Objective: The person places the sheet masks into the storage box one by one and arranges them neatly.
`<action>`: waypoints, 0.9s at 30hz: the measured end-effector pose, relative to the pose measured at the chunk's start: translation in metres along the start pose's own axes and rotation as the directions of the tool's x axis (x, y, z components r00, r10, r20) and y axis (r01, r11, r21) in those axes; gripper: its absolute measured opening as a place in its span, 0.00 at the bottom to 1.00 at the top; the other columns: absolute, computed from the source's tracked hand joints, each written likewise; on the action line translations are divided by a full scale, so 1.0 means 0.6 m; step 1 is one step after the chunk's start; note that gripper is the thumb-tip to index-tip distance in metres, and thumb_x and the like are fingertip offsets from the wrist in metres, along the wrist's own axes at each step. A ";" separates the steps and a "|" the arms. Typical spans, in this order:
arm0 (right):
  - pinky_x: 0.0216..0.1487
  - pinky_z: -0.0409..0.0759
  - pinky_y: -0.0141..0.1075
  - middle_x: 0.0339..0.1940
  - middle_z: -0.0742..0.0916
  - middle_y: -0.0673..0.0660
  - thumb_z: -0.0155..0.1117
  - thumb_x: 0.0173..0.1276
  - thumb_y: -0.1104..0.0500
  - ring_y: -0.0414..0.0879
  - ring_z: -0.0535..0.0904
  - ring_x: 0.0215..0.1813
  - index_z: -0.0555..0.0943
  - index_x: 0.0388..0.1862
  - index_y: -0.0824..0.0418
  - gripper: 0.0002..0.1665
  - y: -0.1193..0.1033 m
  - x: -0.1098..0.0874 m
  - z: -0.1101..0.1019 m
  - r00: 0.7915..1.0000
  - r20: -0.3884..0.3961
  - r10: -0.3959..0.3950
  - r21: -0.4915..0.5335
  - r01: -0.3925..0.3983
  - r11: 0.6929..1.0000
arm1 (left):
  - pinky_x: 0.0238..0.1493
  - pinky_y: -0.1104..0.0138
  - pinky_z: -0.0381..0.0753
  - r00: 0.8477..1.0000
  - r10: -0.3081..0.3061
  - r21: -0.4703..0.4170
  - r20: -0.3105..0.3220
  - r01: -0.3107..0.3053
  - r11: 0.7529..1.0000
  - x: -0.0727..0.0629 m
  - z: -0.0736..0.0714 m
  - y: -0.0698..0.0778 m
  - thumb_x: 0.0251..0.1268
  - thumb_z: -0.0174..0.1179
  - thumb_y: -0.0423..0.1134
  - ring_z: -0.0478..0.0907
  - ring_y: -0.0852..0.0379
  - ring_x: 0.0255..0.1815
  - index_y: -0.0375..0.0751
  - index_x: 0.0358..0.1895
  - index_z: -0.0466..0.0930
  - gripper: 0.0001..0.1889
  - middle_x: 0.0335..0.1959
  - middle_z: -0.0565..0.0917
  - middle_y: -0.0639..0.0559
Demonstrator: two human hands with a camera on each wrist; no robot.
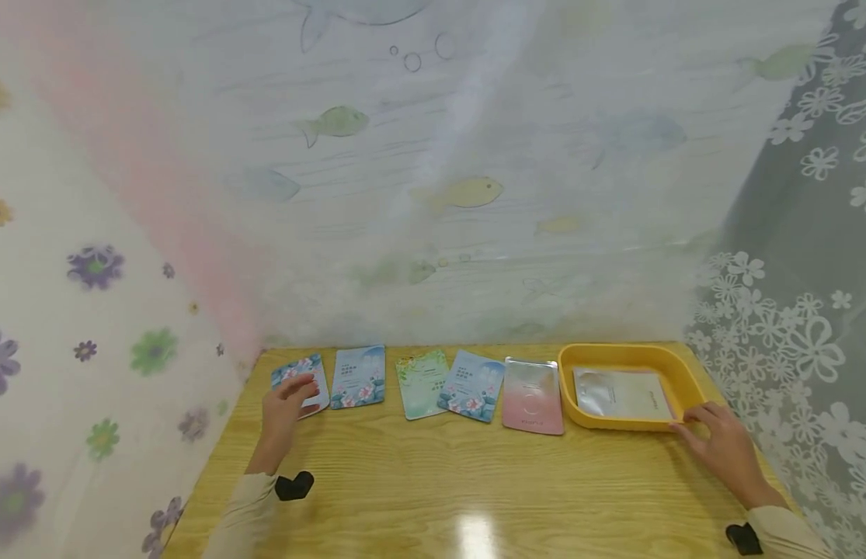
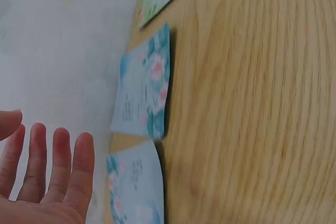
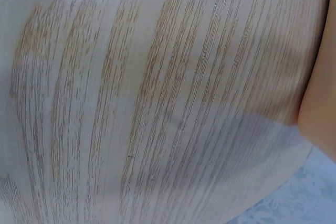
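At the left end of a row, my left hand (image 1: 284,407) is held over a blue floral face mask packet (image 1: 319,392), partly covering it. Its fingers are extended and hold nothing in the left wrist view, beside the same packet (image 2: 137,182). A second blue packet (image 1: 359,376) lies just to the right. My right hand (image 1: 726,446) grips the front right corner of a yellow tray (image 1: 614,423) between thumb and fingers. Inside the tray lies a silver and cream packet (image 1: 624,394). The right wrist view catches only a strip of skin at its right edge.
Along the back of the wooden table (image 1: 433,481) lie a green packet (image 1: 420,384), another blue packet (image 1: 474,384) overlapping it, and a pink and silver packet (image 1: 533,396) beside the tray. Patterned curtains (image 1: 433,194) hang behind and at both sides.
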State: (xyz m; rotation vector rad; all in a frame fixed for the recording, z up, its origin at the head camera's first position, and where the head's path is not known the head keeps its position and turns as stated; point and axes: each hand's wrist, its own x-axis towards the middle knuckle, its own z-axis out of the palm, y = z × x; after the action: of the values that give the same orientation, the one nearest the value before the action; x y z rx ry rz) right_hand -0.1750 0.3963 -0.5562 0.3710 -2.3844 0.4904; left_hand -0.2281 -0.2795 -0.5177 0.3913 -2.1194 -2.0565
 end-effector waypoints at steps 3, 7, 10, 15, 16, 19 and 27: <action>0.32 0.68 0.38 0.25 0.80 0.54 0.81 0.35 0.64 0.53 0.73 0.29 0.81 0.23 0.62 0.16 0.000 -0.001 0.000 1.000 0.004 0.017 -0.006 -0.017 1.000 | 0.47 0.53 0.81 0.998 -0.044 -0.038 -0.045 0.042 0.998 0.010 -0.024 -0.012 0.66 0.59 0.37 0.81 0.62 0.37 0.31 0.55 0.75 0.18 0.39 0.81 0.57; 0.32 0.68 0.38 0.25 0.80 0.54 0.81 0.35 0.64 0.53 0.73 0.30 0.81 0.24 0.62 0.16 0.000 -0.002 -0.001 0.999 0.013 0.032 -0.010 -0.032 0.999 | 0.48 0.54 0.81 0.995 -0.061 -0.060 -0.073 0.057 0.997 0.018 -0.055 -0.029 0.66 0.60 0.41 0.81 0.62 0.37 0.34 0.55 0.75 0.19 0.41 0.81 0.56; 0.31 0.68 0.37 0.25 0.80 0.54 0.80 0.36 0.64 0.53 0.73 0.30 0.81 0.24 0.61 0.16 -0.001 -0.001 -0.001 0.999 0.023 0.034 -0.008 -0.034 0.999 | 0.46 0.56 0.82 0.993 -0.067 -0.085 -0.102 0.058 0.995 0.021 -0.077 -0.041 0.65 0.61 0.43 0.81 0.62 0.37 0.41 0.51 0.79 0.15 0.42 0.81 0.54; 0.31 0.68 0.36 0.25 0.80 0.54 0.81 0.35 0.64 0.53 0.73 0.30 0.81 0.23 0.61 0.16 -0.002 -0.001 -0.001 0.999 0.030 0.034 -0.009 -0.033 0.999 | 0.42 0.60 0.83 0.983 -0.093 -0.132 -0.158 0.072 0.989 0.023 -0.101 -0.053 0.62 0.63 0.41 0.83 0.61 0.36 0.48 0.44 0.82 0.08 0.37 0.83 0.59; 0.30 0.69 0.37 0.25 0.79 0.54 0.81 0.35 0.64 0.53 0.73 0.30 0.81 0.23 0.61 0.16 -0.002 0.000 -0.002 0.999 0.028 0.034 -0.012 -0.034 0.999 | 0.42 0.60 0.83 0.982 -0.099 -0.143 -0.161 0.076 0.987 0.023 -0.105 -0.054 0.62 0.63 0.41 0.83 0.60 0.36 0.47 0.45 0.82 0.09 0.36 0.83 0.60; 0.30 0.70 0.40 0.25 0.79 0.54 0.81 0.35 0.64 0.53 0.73 0.30 0.81 0.24 0.62 0.16 -0.001 0.001 -0.002 0.999 0.021 0.036 -0.019 -0.035 0.999 | 0.42 0.60 0.83 0.977 -0.104 -0.127 -0.184 0.082 0.989 0.022 -0.110 -0.059 0.64 0.61 0.38 0.83 0.59 0.37 0.41 0.49 0.81 0.12 0.33 0.82 0.62; 0.28 0.72 0.46 0.25 0.79 0.54 0.81 0.34 0.65 0.54 0.74 0.29 0.81 0.23 0.62 0.17 -0.001 0.000 0.001 0.999 0.028 0.033 -0.021 -0.033 0.999 | 0.30 0.68 0.84 0.931 -0.170 -0.036 -0.322 0.168 0.985 0.032 -0.114 -0.088 0.60 0.62 0.32 0.80 0.61 0.27 0.27 0.53 0.76 0.18 0.27 0.82 0.58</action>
State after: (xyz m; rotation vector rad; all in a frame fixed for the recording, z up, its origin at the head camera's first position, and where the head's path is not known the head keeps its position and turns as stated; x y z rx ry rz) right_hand -0.1750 0.3956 -0.5565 0.3322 -2.4250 0.4780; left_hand -0.2223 -0.3515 -0.5691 0.8740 -1.9369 -1.9228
